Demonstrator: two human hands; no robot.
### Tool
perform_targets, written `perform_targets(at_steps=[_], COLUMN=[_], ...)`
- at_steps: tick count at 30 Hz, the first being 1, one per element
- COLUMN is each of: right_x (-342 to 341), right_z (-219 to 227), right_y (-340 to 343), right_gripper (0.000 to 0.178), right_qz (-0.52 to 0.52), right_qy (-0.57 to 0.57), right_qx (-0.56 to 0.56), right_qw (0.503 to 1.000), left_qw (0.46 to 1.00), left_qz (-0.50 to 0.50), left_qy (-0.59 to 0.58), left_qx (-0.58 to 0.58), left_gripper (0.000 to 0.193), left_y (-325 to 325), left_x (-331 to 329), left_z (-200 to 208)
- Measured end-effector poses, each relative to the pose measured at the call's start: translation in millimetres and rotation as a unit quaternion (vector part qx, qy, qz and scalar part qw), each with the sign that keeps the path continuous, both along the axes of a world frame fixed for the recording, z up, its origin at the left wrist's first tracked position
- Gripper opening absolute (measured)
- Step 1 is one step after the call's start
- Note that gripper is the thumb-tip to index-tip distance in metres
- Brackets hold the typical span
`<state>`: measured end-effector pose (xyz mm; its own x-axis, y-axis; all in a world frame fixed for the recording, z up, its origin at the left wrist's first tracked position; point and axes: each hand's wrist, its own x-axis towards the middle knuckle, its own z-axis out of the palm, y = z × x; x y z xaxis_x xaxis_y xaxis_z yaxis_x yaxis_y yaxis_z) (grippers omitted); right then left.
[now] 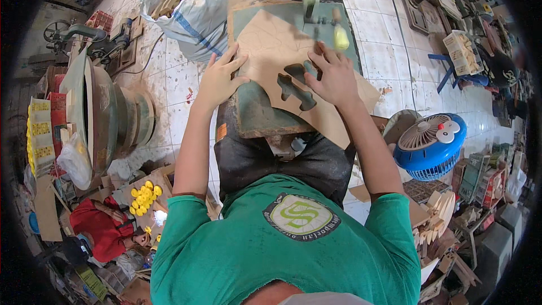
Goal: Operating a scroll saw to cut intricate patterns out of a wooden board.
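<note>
A thin brown wooden sheet with faint drawn outlines lies tilted on a worn green machine table. Irregular cut-out holes pierce it near my right hand, and the green surface shows through. My left hand rests with fingers spread on the sheet's left edge. On its right part lies my right hand, fingers and thumb apart, the thumb beside the holes. Above the sheet's far right stands a blurred machine head with a pale yellow-green part; its tip is too smeared to make out.
A white sack of wood offcuts stands left beyond the table. A large round-topped machine is at the left, a blue fan at the right. A person in red sits low left near yellow pieces. Wood scraps lie lower right.
</note>
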<state>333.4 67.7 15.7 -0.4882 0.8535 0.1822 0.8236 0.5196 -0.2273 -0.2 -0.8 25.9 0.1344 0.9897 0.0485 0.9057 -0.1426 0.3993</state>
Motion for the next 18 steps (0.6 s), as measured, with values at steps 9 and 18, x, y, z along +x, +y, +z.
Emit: perform_targets(at_steps=[9, 18], right_x=[-28, -18], right_z=[9, 24], right_y=[-26, -21], right_gripper=[0.056, 0.053], right_qz=[-0.084, -0.063], right_qy=[0.005, -0.036], right_qx=[-0.019, -0.055], right_qw=[0.996, 0.996], left_qw=[0.968, 0.996], left_qz=[0.215, 0.047], left_qy=[0.021, -0.008], left_qx=[0.130, -0.077], left_gripper=[0.058, 0.109], left_y=[-27, -125], left_x=[49, 190], left_z=[-28, 23])
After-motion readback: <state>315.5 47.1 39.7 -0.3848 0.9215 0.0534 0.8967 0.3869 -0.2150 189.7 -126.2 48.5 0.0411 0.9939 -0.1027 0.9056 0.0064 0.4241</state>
